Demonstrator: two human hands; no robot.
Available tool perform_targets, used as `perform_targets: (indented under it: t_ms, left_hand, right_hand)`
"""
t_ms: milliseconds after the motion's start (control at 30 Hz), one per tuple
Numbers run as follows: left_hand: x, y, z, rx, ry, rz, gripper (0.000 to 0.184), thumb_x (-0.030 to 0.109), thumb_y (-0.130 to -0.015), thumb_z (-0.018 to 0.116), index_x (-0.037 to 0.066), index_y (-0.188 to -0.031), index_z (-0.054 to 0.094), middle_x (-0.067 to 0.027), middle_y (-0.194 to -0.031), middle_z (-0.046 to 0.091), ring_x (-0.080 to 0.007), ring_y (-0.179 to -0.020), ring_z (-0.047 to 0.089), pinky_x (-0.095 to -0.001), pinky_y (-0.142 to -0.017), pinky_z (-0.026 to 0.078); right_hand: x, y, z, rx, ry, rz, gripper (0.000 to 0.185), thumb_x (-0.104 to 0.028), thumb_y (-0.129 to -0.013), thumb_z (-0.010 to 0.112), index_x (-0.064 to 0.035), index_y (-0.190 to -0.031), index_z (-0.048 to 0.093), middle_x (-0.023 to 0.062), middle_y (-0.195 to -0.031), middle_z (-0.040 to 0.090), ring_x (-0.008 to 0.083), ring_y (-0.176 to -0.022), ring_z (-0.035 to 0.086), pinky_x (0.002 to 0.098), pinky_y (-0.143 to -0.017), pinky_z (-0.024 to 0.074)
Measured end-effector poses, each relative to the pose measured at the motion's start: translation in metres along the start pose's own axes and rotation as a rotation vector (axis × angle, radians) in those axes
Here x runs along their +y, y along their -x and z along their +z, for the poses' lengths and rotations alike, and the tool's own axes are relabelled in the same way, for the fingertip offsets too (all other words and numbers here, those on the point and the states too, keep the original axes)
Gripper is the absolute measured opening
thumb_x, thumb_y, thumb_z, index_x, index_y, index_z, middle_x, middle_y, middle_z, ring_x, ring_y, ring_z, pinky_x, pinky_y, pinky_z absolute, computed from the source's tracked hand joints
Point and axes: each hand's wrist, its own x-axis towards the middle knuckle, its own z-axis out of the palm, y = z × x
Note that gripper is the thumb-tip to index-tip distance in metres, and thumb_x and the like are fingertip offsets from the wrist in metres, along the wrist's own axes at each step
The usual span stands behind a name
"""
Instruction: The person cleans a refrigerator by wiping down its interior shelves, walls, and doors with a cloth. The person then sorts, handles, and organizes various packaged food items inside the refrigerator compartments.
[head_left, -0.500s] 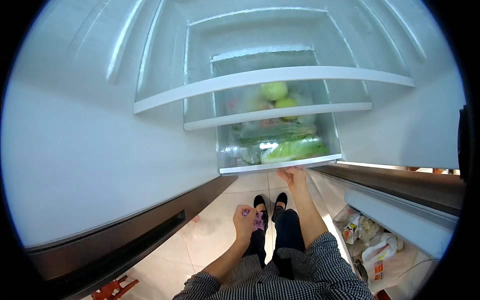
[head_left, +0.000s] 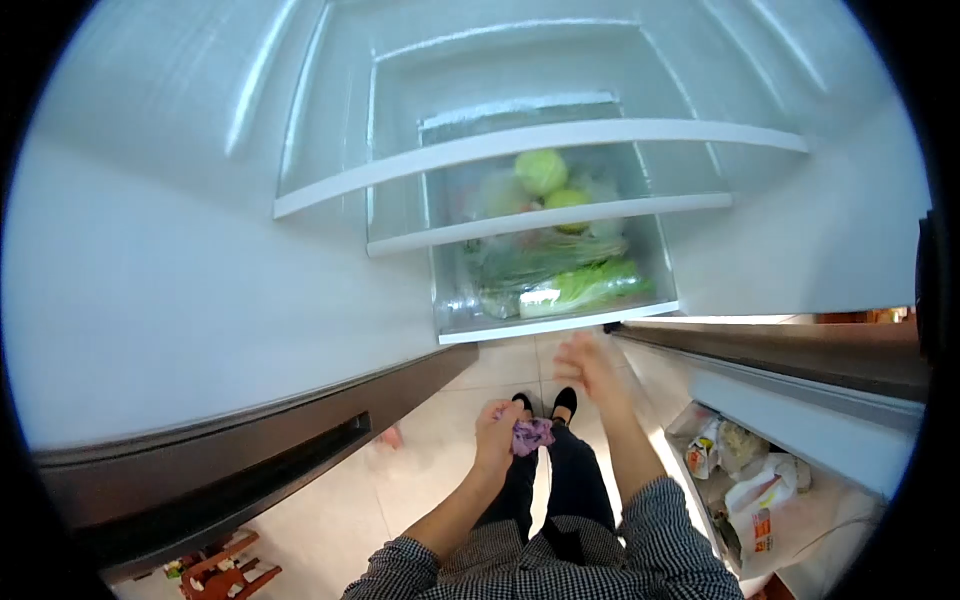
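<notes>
Closed around a crumpled purple cloth (head_left: 533, 436), my left hand (head_left: 494, 432) hangs low over my legs. My right hand (head_left: 586, 362), a little blurred, is just below the front edge of the fridge's lower shelf (head_left: 560, 325), apart from it, with fingers spread and nothing seen in them. Behind that edge lie leafy greens (head_left: 590, 286) in clear plastic and round green produce (head_left: 541, 172).
Two higher glass shelves with white edges (head_left: 540, 140) span the fridge. A dark-edged door (head_left: 250, 440) stands at left. At right, an open lower compartment holds plastic bags (head_left: 765, 500). A red-brown wooden object (head_left: 225, 575) is at bottom left.
My right hand has come away from the shelf's front edge and its fingers have opened. More of the purple cloth shows beside my left hand. The view has shifted slightly.
</notes>
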Motion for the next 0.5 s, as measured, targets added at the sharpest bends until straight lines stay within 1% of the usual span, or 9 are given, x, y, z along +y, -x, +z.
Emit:
perform_targets:
  t_ms: [67, 100, 200, 233, 267, 333, 433, 467, 500]
  left_hand:
    - [0.010, -0.003, 0.009, 0.015, -0.112, 0.136, 0.014, 0.015, -0.084, 0.066, 0.006, -0.083, 0.055, -0.0019, -0.068, 0.052, -0.0088, -0.057, 0.050, -0.0243, -0.047, 0.042]
    - [0.031, 0.014, 0.028, 0.013, -0.160, 0.208, 0.015, 0.020, -0.089, 0.059, 0.007, -0.084, 0.053, -0.0009, -0.071, 0.050, -0.0074, -0.059, 0.047, -0.0227, -0.050, 0.040]
    - [0.057, 0.055, 0.068, -0.087, -0.089, 0.344, 0.019, 0.023, -0.094, 0.050, 0.004, -0.092, 0.054, -0.0022, -0.081, 0.052, -0.0085, -0.072, 0.048, -0.0236, -0.065, 0.042]
    - [0.062, 0.059, 0.078, -0.178, -0.066, 0.393, 0.025, 0.027, -0.096, 0.042, 0.005, -0.096, 0.053, -0.0023, -0.085, 0.051, -0.0098, -0.078, 0.047, -0.0252, -0.070, 0.041]
    - [0.069, 0.065, 0.088, -0.268, -0.123, 0.490, 0.027, 0.027, -0.096, 0.040, 0.004, -0.101, 0.054, -0.0026, -0.089, 0.051, -0.0101, -0.081, 0.047, -0.0252, -0.073, 0.041]
    - [0.104, 0.110, 0.106, -0.358, -0.196, 0.393, 0.029, 0.027, -0.095, 0.041, 0.004, -0.107, 0.054, -0.0094, -0.104, 0.055, -0.0183, -0.094, 0.050, -0.0306, -0.085, 0.041]
    - [0.143, 0.083, 0.138, -0.265, -0.708, 1.431, 0.032, 0.028, -0.094, 0.041, 0.004, -0.111, 0.055, -0.0142, -0.116, 0.054, -0.0266, -0.105, 0.049, -0.0378, -0.094, 0.036]
    - [0.168, 0.096, 0.141, -0.369, -0.660, 1.290, 0.033, 0.025, -0.092, 0.043, 0.003, -0.114, 0.054, -0.0167, -0.133, 0.045, -0.0342, -0.124, 0.037, -0.0420, -0.106, 0.025]
    - [0.187, 0.111, 0.148, -0.224, -0.654, 1.369, 0.031, 0.022, -0.090, 0.046, 0.003, -0.114, 0.055, -0.0153, -0.134, 0.045, -0.0330, -0.128, 0.035, -0.0428, -0.106, 0.025]
  right_hand:
    - [0.011, 0.053, 0.018, -0.256, 0.159, 0.039, 0.063, -0.045, -0.087, 0.055, -0.0160, -0.139, 0.033, 0.0125, -0.126, 0.050, 0.0241, -0.097, 0.057, 0.0341, -0.068, 0.0523]
    - [0.003, 0.086, 0.039, -0.311, 0.149, 0.051, 0.060, -0.045, -0.091, 0.048, -0.0149, -0.140, 0.032, 0.0111, -0.128, 0.049, 0.0181, -0.090, 0.055, 0.0259, -0.066, 0.0481]
    - [-0.013, 0.150, 0.084, -0.263, 0.245, -0.210, 0.047, -0.024, -0.096, 0.041, -0.0096, -0.140, 0.032, 0.0059, -0.122, 0.050, 0.0114, -0.089, 0.049, 0.0198, -0.067, 0.0426]
    - [-0.021, 0.151, 0.095, -0.170, 0.346, -0.511, 0.044, -0.019, -0.095, 0.043, -0.0050, -0.136, 0.036, 0.0053, -0.120, 0.049, 0.0105, -0.093, 0.048, 0.0206, -0.071, 0.0424]
    - [-0.038, 0.155, 0.100, -0.099, 0.332, -0.545, 0.042, -0.016, -0.094, 0.046, -0.0021, -0.133, 0.039, 0.0082, -0.119, 0.050, 0.0128, -0.099, 0.049, 0.0232, -0.079, 0.0427]
    - [-0.069, 0.173, 0.109, 0.057, 0.425, -0.763, 0.036, -0.009, -0.091, 0.048, 0.0004, -0.126, 0.047, 0.0087, -0.114, 0.055, 0.0141, -0.102, 0.050, 0.0264, -0.089, 0.0407]
    - [-0.154, 0.175, 0.114, 0.036, 0.494, -1.082, 0.028, -0.007, -0.086, 0.054, 0.0014, -0.112, 0.057, 0.0106, -0.104, 0.061, 0.0172, -0.094, 0.057, 0.0287, -0.083, 0.0448]
    - [-0.177, 0.174, 0.115, 0.109, 0.546, -1.231, 0.024, -0.006, -0.084, 0.055, 0.0016, -0.107, 0.060, 0.0112, -0.101, 0.063, 0.0174, -0.092, 0.059, 0.0293, -0.081, 0.0460]
    - [-0.203, 0.185, 0.122, 0.147, 0.509, -1.272, 0.024, -0.005, -0.082, 0.056, 0.0008, -0.105, 0.061, 0.0119, -0.099, 0.063, 0.0182, -0.092, 0.059, 0.0294, -0.081, 0.0460]
